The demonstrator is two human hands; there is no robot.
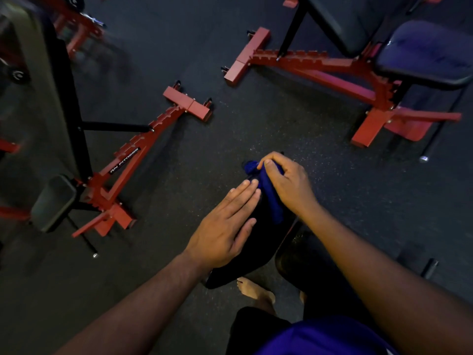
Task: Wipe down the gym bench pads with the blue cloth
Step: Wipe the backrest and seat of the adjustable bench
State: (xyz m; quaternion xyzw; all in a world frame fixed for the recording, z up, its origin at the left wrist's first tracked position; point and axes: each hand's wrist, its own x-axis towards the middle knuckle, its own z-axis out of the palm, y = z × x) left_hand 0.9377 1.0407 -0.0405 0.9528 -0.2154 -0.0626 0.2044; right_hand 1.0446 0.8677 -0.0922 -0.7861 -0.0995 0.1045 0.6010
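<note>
The right hand (286,183) bunches a soft, limp blue cloth (271,201) atop the narrow black padded bench (245,252); the left hand (225,226) rests flat. Light, floppy: best gripped wadded.

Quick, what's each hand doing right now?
Left hand: open, fingers straight, resting flat on the black bench pad.
Right hand: fingers curled round the blue cloth, holding it on the pad.
</note>
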